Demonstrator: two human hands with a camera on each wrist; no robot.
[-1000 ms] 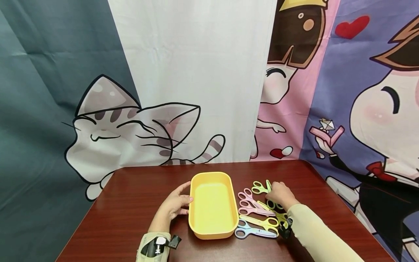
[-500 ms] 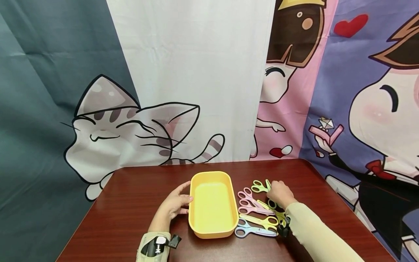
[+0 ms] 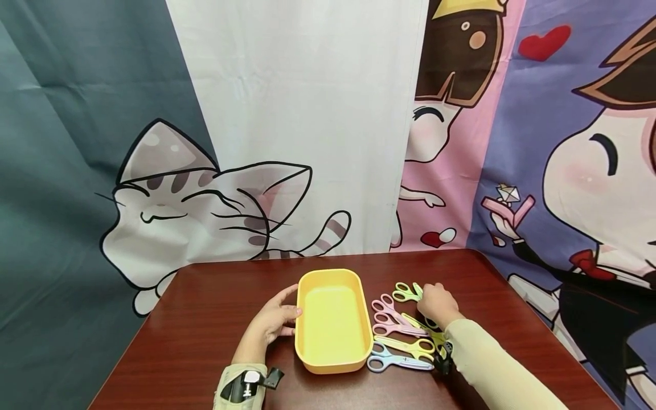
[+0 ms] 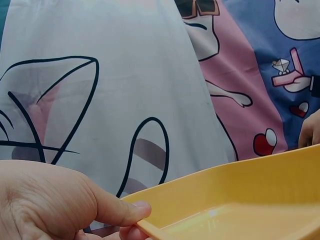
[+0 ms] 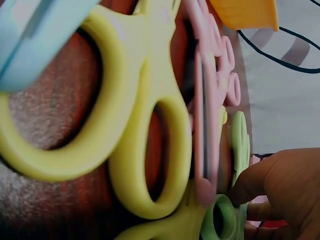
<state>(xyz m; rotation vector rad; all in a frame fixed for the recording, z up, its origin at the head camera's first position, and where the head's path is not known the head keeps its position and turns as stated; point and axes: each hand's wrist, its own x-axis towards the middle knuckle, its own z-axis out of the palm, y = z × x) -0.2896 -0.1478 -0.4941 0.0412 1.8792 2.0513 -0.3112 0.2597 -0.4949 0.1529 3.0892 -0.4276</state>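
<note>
Your right hand (image 3: 439, 304), fingers curled, seems to pinch green scissors (image 5: 240, 145) between the tray and the table's (image 3: 225, 285) right edge; grip firmly, clear of neighbours. Your left hand (image 3: 271, 319) pinches the yellow tray's (image 3: 333, 324) left rim, mid-table; steady it. Count 1 tray and, apparently, 2 green scissors, 2 pink scissors (image 3: 396, 328), 2 yellow scissors (image 3: 410, 346), 1 blue scissors (image 3: 394, 360).
</note>
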